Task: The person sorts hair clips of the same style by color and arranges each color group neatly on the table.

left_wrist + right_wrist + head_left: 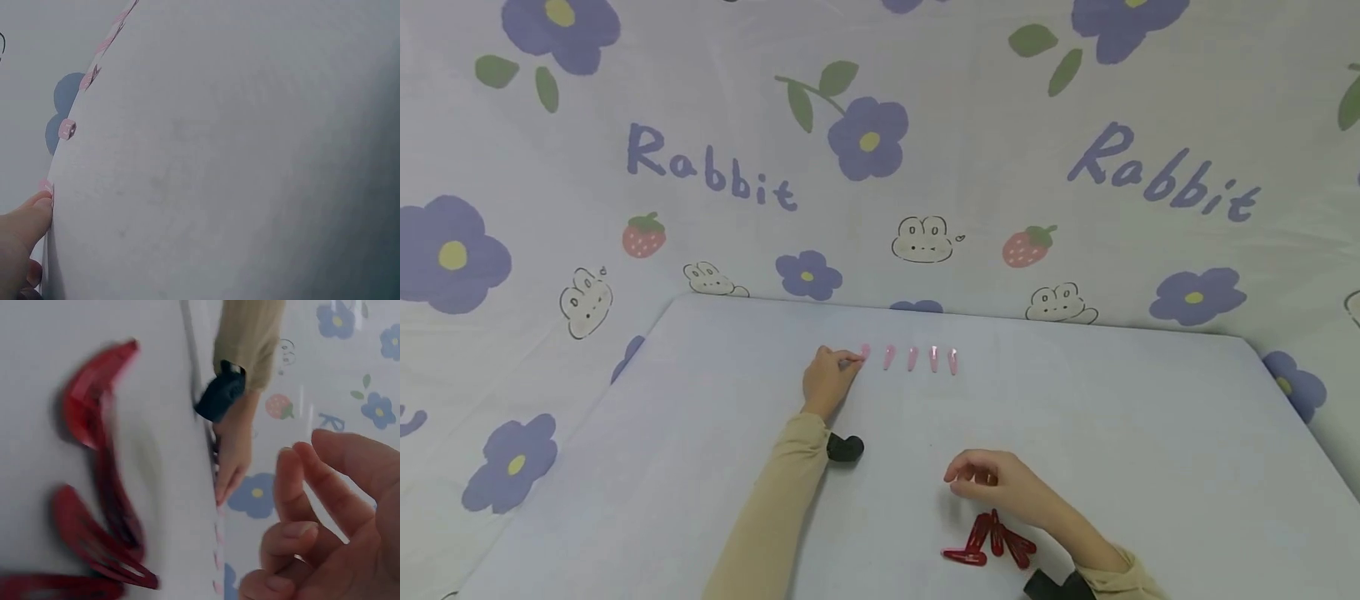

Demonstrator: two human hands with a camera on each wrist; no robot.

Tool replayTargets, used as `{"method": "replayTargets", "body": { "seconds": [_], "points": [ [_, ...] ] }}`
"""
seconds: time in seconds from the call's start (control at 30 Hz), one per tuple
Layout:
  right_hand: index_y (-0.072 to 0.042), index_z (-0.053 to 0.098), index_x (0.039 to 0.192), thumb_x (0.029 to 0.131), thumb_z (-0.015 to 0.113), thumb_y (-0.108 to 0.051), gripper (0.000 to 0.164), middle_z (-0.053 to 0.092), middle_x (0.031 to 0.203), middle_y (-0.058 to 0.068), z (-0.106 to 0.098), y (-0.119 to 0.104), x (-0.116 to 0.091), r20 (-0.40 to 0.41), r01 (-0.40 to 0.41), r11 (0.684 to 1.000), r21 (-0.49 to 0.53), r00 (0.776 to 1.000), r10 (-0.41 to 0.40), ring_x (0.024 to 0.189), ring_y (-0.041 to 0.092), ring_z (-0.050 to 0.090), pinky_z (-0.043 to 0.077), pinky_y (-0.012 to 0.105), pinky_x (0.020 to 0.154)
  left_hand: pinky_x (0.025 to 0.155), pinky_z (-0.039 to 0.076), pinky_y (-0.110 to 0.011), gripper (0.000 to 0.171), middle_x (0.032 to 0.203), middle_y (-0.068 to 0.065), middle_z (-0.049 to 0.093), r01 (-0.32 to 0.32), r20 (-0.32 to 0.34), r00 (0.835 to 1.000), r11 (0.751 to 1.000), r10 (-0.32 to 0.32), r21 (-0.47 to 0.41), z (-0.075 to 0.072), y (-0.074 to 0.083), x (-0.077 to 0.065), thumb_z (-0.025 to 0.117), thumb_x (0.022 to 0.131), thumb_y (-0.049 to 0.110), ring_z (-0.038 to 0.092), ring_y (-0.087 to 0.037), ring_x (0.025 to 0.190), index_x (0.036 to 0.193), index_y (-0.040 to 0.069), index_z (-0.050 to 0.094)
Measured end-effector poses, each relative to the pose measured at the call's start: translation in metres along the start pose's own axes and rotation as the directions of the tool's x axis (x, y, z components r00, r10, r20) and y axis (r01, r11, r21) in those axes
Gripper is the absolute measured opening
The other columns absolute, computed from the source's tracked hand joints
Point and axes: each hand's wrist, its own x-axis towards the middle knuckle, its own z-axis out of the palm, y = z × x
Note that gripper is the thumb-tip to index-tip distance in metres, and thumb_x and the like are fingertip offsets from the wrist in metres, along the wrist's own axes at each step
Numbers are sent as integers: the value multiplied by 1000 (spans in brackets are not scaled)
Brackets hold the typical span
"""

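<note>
My left hand point(831, 382) reaches to the far part of the table and pinches a pink snap hair clip point(866, 350) between thumb and fingertips. That clip stands at the left end of a row of pink hair clips point(912, 359). In the left wrist view, the thumb partly covers the pinched clip point(45, 185). Nearer the front, my right hand point(1003, 485) hovers above a loose pile of red snap hair clips point(977, 533). Its fingers point(290, 484) hang loosely curled with nothing between them, as the right wrist view shows.
A white table point(700, 467) lies beneath everything. Behind it hangs a white cloth point(970, 108) printed with flowers, rabbits and strawberries. Each wrist wears a dark camera, the left one point(846, 448) close to the tabletop.
</note>
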Motion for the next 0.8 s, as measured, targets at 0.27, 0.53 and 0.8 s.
{"method": "replayTargets", "body": {
  "seconds": [0.27,0.53,0.8],
  "points": [
    [-7,63,85,84,60,-4,4,60,73,-3,24,8,-20,-16,93,996,7,996,-92,51,3,38,35,20,43,50,34,-31,17,73,-3,43,-16,-8,1000,1000,16,8,1,-2,0,69,79,29,38,-16,55,89,16,73],
    [-10,62,91,87,58,-9,6,59,73,-5,26,17,-24,148,88,995,49,984,-95,51,-2,39,38,19,45,51,35,-31,17,73,-3,44,-5,-13,1000,1000,5,11,3,-2,0,68,79,29,40,-17,57,89,17,73],
    [-14,62,88,80,66,-11,10,56,73,-12,25,17,-26,224,93,995,40,969,-100,59,-1,44,42,19,52,51,34,-31,17,73,-3,43,-4,-13,1000,1000,4,1,-1,2,-1,69,79,28,38,-16,56,89,16,73]
  ]
}}
